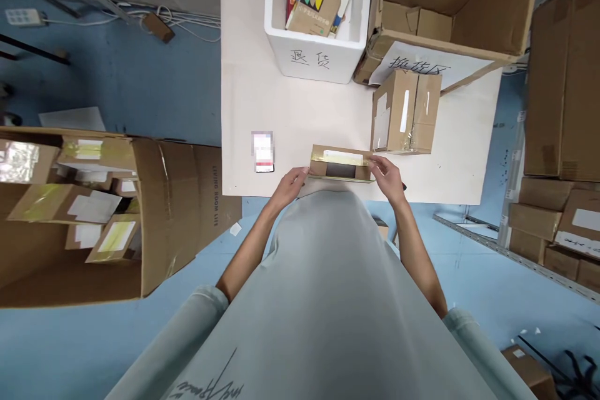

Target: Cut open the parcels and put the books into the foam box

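Note:
A small, flat cardboard box (319, 168) lies at the table's near edge, in front of my body. Yellowish tape and a white label run along its upper side, and a dark panel shows below them. My left hand (289, 186) pinches at the box's left end, fingers closed together. At the opposite end, my right hand (387, 177) grips the upper right corner with thumb and fingers. A small dark tip (404, 186) pokes out beside the right palm; what it belongs to is hidden. To the left lies a phone (264, 151) with a lit screen.
A taped carton (394, 114) stands right of the hands on the white table (253, 94). Behind are a white foam bin (300, 65) with books (319, 3) and a large open carton (487, 37). Another big carton (173, 206) holding parcels stands left. Boxes fill a right-hand shelf.

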Demonstrator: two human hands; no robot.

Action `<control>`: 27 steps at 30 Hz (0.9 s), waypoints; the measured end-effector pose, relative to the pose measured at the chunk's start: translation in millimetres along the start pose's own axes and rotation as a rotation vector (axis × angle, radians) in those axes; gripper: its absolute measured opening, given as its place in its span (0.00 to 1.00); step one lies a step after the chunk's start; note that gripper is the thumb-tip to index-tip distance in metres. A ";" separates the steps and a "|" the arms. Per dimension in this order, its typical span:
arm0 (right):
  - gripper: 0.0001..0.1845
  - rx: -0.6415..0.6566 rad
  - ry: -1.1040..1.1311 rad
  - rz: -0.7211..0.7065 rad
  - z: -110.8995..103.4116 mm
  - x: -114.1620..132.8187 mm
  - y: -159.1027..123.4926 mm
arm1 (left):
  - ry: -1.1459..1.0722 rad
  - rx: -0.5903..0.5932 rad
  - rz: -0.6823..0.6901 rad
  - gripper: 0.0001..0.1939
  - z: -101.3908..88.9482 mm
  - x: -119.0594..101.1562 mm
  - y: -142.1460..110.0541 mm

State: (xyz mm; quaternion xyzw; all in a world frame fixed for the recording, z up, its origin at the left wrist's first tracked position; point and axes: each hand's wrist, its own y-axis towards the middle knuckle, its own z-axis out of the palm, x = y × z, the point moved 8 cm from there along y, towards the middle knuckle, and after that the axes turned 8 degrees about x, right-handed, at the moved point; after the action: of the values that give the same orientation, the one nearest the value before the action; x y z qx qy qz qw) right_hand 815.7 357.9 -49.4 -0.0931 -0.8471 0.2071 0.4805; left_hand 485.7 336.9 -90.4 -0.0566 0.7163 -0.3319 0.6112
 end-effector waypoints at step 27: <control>0.23 0.268 -1.017 -0.362 50.2 54.6 67.1 | 0.868 -0.060 0.323 0.38 73.3 -22.1 1.7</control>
State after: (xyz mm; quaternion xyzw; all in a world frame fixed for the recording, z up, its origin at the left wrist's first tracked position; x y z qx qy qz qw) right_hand 741.6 424.4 -59.3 0.2278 -0.9409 0.2461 0.0465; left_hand 558.7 319.2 -75.2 0.1822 0.9148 -0.2046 0.2968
